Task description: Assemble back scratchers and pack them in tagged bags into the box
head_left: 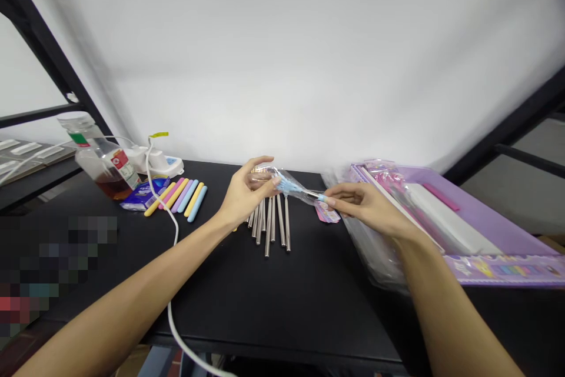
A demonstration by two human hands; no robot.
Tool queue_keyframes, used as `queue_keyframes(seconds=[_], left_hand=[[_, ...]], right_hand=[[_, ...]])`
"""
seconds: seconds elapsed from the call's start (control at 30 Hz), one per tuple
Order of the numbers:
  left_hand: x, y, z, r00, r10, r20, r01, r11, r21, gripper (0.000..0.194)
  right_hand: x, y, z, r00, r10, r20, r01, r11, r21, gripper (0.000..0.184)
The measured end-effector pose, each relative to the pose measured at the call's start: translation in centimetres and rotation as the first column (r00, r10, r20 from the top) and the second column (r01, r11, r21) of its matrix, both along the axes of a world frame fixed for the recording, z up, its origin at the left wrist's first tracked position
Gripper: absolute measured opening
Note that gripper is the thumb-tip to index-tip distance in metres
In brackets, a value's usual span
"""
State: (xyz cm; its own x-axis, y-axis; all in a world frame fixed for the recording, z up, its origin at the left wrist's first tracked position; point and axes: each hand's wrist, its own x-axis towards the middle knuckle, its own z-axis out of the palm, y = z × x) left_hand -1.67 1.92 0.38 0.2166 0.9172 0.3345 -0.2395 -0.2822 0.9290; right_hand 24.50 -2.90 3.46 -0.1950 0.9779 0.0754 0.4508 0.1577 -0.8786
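Both hands pinch what looks like a clear sleeve (295, 187), left hand (245, 192) and right hand (362, 205) at opposite ends.

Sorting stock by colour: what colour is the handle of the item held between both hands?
Light blue, inside a clear wrapper; the head view shows it.

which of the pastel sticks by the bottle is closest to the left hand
The light blue stick at the right end of the row. The yellow, pink and purple sticks lie farther left, toward the bottle, away from the left hand.
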Motion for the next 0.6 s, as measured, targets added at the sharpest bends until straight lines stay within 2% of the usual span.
queue_keyframes(seconds=[0.13,0.2,0.3,0.37,0.6], left_hand=[[0.2,-0.1,0.0,0.999,0.042,0.024,-0.043,0.999,0.010,0.058],[0.2,-0.1,0.1,0.998,0.056,0.043,-0.055,0.998,-0.015,0.063],[0.1,0.0,0.2,0.995,0.033,0.093,-0.027,0.998,-0.059,0.068],[0.1,0.1,0.2,0.991,0.014,0.136,-0.005,0.998,-0.070,0.067],[0.1,0.4,0.0,0.984,0.016,0.176,-0.006,0.998,-0.057,0.062]], right_hand=[[-1.2,0.2,-0.4,0.994,-0.056,-0.094,0.055,0.998,-0.014,0.044],[-1.6,0.2,-0.6,0.993,-0.042,-0.106,0.040,0.999,-0.027,0.044],[-2.0,0.1,-0.8,0.996,-0.003,-0.088,0.002,1.000,-0.016,0.043],[-2.0,0.2,-1.0,0.996,-0.019,-0.082,0.019,1.000,-0.006,0.042],[-1.6,0.5,-1.5,0.987,-0.110,-0.115,0.124,0.985,0.122,0.039]])
